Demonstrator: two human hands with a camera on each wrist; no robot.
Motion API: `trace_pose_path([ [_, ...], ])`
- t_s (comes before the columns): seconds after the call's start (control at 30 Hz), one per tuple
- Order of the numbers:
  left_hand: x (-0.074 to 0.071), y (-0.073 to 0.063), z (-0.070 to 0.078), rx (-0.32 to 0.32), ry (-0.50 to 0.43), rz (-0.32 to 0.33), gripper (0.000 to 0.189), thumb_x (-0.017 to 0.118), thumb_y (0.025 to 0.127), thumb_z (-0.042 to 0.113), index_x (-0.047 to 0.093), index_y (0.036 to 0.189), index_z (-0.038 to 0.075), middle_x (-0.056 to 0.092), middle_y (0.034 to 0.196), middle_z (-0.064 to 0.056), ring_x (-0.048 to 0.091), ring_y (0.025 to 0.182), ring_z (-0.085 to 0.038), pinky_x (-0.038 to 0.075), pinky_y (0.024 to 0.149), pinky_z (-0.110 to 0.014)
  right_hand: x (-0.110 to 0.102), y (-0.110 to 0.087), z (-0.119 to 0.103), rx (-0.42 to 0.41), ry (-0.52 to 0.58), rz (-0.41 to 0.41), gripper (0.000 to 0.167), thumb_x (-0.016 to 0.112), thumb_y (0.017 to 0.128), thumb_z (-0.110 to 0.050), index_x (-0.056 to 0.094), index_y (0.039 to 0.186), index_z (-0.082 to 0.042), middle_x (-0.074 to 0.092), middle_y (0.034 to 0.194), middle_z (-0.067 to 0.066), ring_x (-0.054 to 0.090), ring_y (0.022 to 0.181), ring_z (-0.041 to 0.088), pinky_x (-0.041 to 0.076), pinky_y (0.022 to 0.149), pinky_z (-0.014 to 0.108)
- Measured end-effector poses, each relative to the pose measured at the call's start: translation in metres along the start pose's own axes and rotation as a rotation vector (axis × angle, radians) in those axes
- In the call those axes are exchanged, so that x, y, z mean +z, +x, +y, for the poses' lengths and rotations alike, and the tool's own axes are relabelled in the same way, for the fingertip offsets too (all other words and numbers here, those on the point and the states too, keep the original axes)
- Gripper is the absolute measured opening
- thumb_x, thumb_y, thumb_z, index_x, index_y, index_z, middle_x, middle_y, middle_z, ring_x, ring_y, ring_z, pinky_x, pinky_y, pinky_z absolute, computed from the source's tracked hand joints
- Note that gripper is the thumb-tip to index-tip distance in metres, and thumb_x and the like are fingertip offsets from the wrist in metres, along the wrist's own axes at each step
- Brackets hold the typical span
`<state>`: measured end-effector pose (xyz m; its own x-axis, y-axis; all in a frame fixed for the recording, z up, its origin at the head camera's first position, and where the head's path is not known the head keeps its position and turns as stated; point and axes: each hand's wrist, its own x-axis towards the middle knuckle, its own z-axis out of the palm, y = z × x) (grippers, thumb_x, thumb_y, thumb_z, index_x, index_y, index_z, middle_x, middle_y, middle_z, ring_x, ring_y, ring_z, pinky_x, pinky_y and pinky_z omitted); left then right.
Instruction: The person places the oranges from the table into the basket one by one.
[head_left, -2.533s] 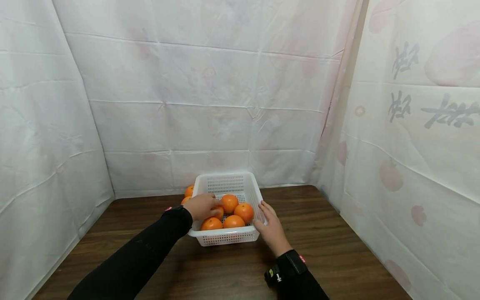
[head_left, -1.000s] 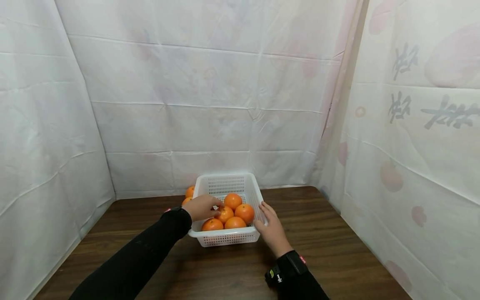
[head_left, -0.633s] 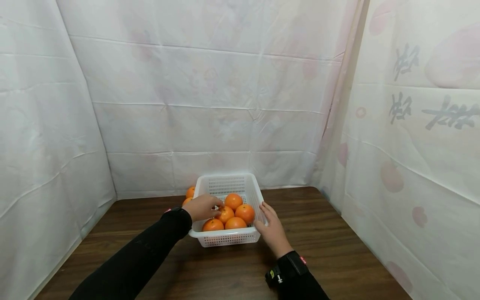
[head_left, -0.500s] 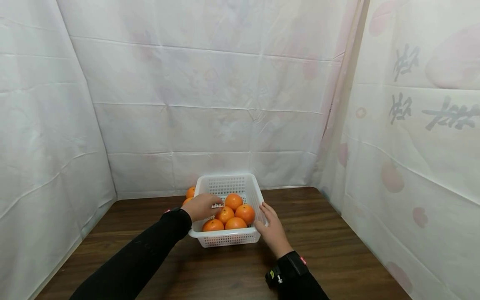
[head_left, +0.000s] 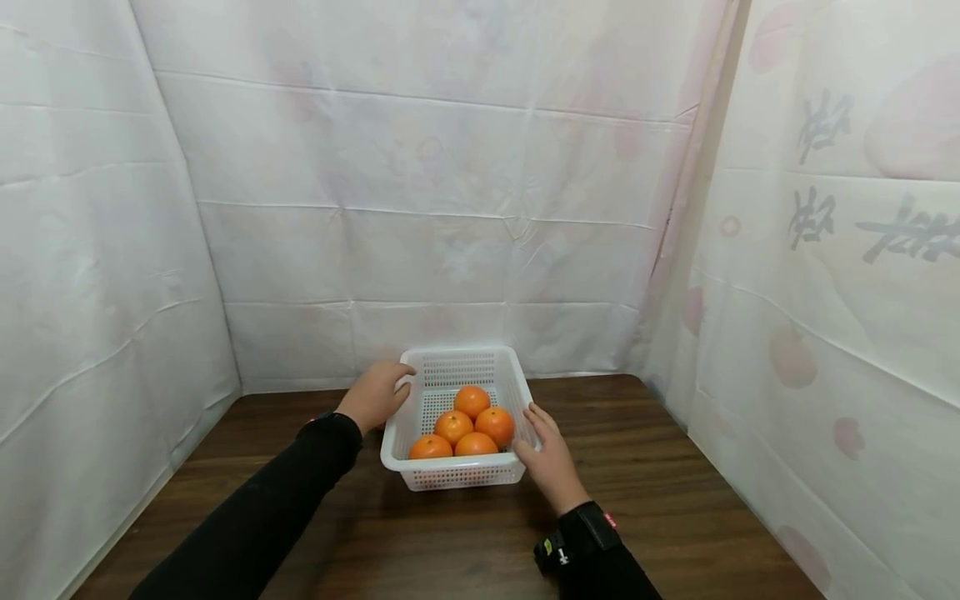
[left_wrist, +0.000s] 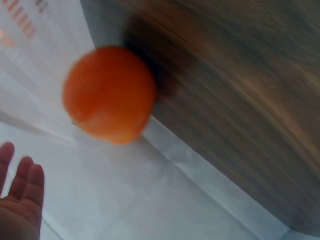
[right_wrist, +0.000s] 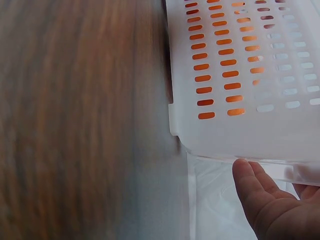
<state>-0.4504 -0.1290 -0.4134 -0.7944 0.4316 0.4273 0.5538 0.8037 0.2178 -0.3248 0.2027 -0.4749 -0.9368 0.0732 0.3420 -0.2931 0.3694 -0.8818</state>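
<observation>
A white plastic basket with slotted walls stands on the table, several oranges lying in its front and middle. Over the basket's left rim is my left hand, its fingers loosely bent with nothing between them. The left wrist view shows an orange outside the basket, beside its wall, apart from the left fingers. In the head view my left hand and forearm hide that spot. My right hand holds the basket's right rim, thumb at the inner side; its fingertips touch the rim in the right wrist view.
The brown wooden table reaches to both sides and in front of the basket. White cloth hangs close behind the basket, and more cloth screens the right side and the left.
My left hand has let go of an orange inside the basket, then moved left and back to the left rim. The right hand stays at the right rim.
</observation>
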Motion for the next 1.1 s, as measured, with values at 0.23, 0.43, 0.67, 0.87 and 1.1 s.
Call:
trace_pose_path([
  [0.23,0.001,-0.009,-0.026,-0.189,-0.026,-0.047,0.041,0.062,0.107,0.022,0.063,0.144,0.004,0.066,0.141,-0.02,0.062,0.13,-0.041,0.051,0.11,-0.061,0.0,0.0,0.0,0.013,-0.002,-0.002,0.064,0.067,0.093,-0.012,0.053,0.154,0.003,0.039,0.17,0.014,0.037,0.156,0.041,0.033,0.125,0.06],
  [0.43,0.007,-0.016,-0.037,-0.223,0.013,-0.209,0.041,0.061,0.108,0.037,0.068,0.136,0.008,0.068,0.134,-0.019,0.065,0.12,-0.037,0.053,0.1,-0.058,0.001,0.001,-0.002,-0.015,-0.008,0.001,0.064,0.067,0.092,-0.013,0.053,0.153,0.003,0.039,0.17,0.014,0.038,0.155,0.04,0.033,0.124,0.059],
  [0.67,0.014,-0.018,-0.044,-0.242,0.006,-0.243,0.041,0.065,0.105,0.042,0.068,0.137,0.018,0.069,0.134,-0.015,0.068,0.119,-0.035,0.055,0.099,-0.057,0.003,0.001,-0.006,-0.017,-0.013,-0.001,0.066,0.067,0.091,-0.013,0.053,0.153,0.003,0.04,0.17,0.014,0.038,0.155,0.04,0.032,0.125,0.058],
  [0.87,0.02,-0.015,-0.049,-0.266,-0.022,-0.23,0.029,0.073,0.1,0.04,0.071,0.124,0.023,0.074,0.122,-0.006,0.07,0.106,-0.024,0.057,0.093,-0.051,0.004,0.0,-0.007,-0.015,-0.011,-0.003,0.065,0.067,0.092,-0.014,0.053,0.153,0.002,0.039,0.17,0.014,0.038,0.156,0.04,0.032,0.125,0.059],
  [1.1,0.016,-0.02,-0.041,-0.287,-0.041,-0.216,0.029,0.073,0.1,0.032,0.071,0.125,0.018,0.075,0.123,-0.007,0.071,0.109,-0.026,0.057,0.096,-0.053,0.006,-0.001,-0.006,-0.005,-0.012,-0.007,0.065,0.067,0.092,-0.013,0.054,0.153,0.003,0.04,0.17,0.014,0.04,0.155,0.04,0.034,0.124,0.058],
])
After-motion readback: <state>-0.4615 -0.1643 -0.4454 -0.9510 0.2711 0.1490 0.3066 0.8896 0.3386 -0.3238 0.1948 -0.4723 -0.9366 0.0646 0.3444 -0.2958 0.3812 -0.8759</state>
